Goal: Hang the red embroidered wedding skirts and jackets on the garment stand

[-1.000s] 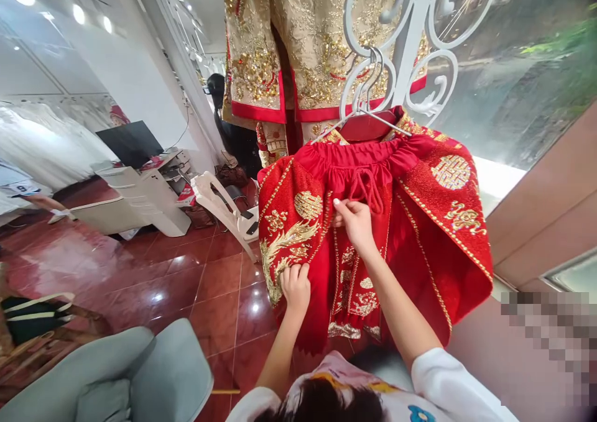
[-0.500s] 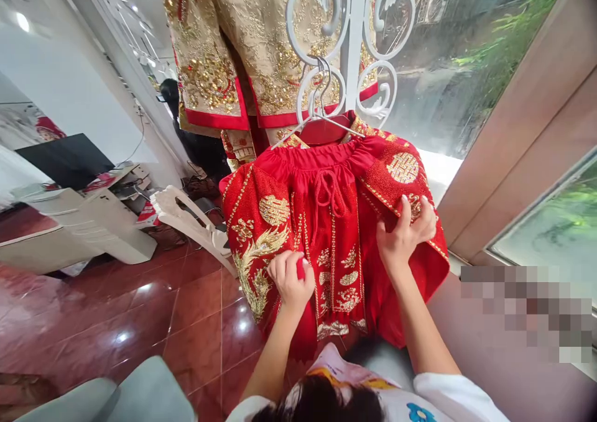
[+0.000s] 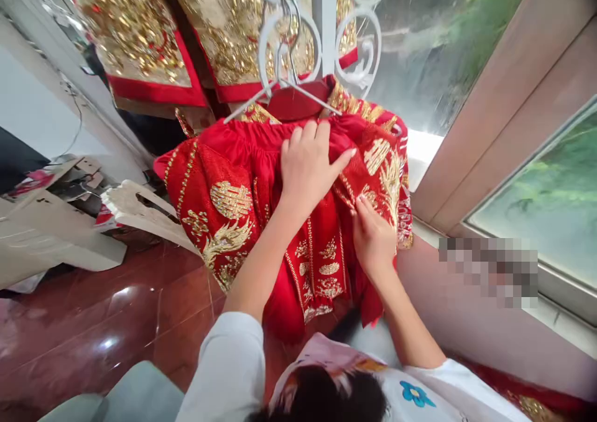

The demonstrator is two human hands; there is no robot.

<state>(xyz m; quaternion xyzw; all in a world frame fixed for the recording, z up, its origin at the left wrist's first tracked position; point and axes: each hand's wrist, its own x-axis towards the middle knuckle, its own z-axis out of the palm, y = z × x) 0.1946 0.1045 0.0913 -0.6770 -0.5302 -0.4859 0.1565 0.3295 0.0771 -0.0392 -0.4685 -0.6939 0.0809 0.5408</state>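
A red skirt with gold embroidery (image 3: 224,204) hangs from a wire hanger (image 3: 284,92) on a white scrolled metal stand (image 3: 324,30). My left hand (image 3: 310,164) lies flat on the skirt near its gathered waistband, fingers stretched out. My right hand (image 3: 373,235) is lower and to the right, its fingers pinching the edge of an embroidered panel. Above the skirt hangs a gold garment with red trim (image 3: 140,49).
A window with a wooden frame (image 3: 513,130) fills the right side. A white plastic chair (image 3: 135,211) and white furniture (image 3: 41,235) stand on the glossy red tiled floor (image 3: 93,322) to the left. A grey seat (image 3: 130,397) is at the bottom left.
My left hand has risen from the lower left panel to the waistband and opened flat. My right hand dropped from the right panel's top to lower on it. The view shifted right.
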